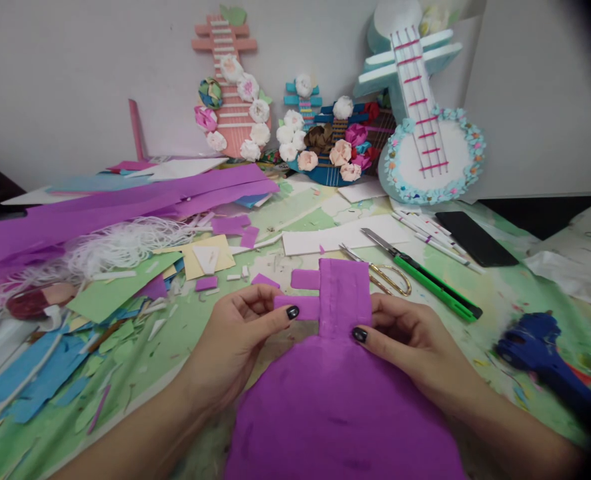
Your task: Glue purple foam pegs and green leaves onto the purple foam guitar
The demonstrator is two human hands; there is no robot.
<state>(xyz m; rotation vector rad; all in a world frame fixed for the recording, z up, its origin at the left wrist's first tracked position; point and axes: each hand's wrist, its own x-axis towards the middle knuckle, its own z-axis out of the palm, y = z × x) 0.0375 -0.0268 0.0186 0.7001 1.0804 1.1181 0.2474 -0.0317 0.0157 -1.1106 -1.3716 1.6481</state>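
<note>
In front of me is a purple paper-covered guitar-shaped craft piece (345,413) with a wide rounded body and a short neck. Two small purple tabs stick out from the neck's left side. My left hand (248,327) pinches the lower tab (303,308) between thumb and fingers, close to where it meets the neck. Above it, the upper tab (304,279) is untouched. My right hand (405,333) grips the neck's right edge, its thumb on the front and its fingers behind. Part of the body runs out of view at the bottom.
Beyond the neck lie gold scissors (395,279) and a green utility knife (435,287). A blue glue gun (545,353) rests at right, near a black phone (475,237). Paper scraps (35,373) and purple sheets (125,200) cover the left. Several decorated instrument models (233,93) lean against the wall.
</note>
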